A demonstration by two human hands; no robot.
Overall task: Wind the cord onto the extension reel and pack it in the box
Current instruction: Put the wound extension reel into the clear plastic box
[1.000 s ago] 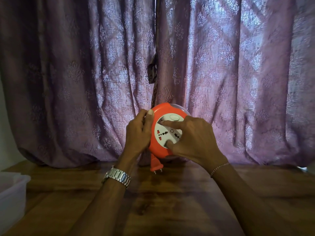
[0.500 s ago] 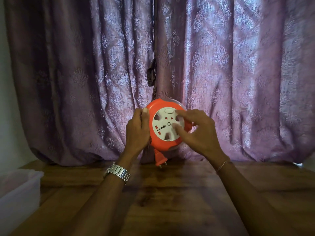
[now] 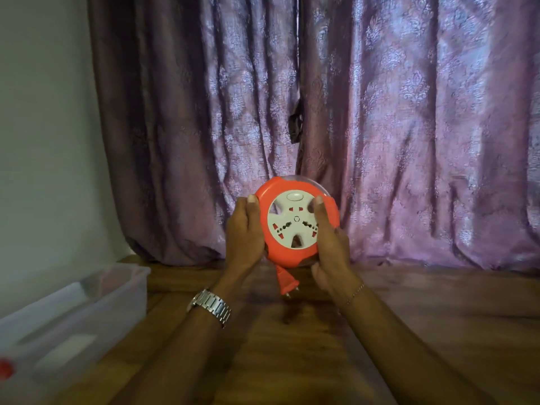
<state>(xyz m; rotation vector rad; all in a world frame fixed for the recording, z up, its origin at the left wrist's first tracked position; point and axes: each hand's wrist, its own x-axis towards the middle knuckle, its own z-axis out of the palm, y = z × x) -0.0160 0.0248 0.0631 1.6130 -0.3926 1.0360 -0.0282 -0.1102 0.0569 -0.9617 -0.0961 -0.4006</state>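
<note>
An orange round extension reel (image 3: pixel 292 223) with a white socket face is held upright above the wooden table, its face turned toward me. My left hand (image 3: pixel 244 232) grips its left rim, thumb on the front. On the right rim my right hand (image 3: pixel 330 247) holds it, thumb pressed on the face. An orange plug (image 3: pixel 285 280) hangs just below the reel on a very short stub; the rest of the cord is hidden inside. A clear plastic box (image 3: pixel 87 299) stands at the left on the table.
The wooden table (image 3: pixel 292 361) spreads out below my arms. A purple patterned curtain (image 3: pixel 380 127) hangs right behind the reel, and a pale wall (image 3: pixel 43 141) is at the left. A small red item (image 3: pixel 5 369) shows at the box's near corner.
My right hand has left the white face, where it was turning it, and now holds the right rim. The view has swung left, so the box shows more.
</note>
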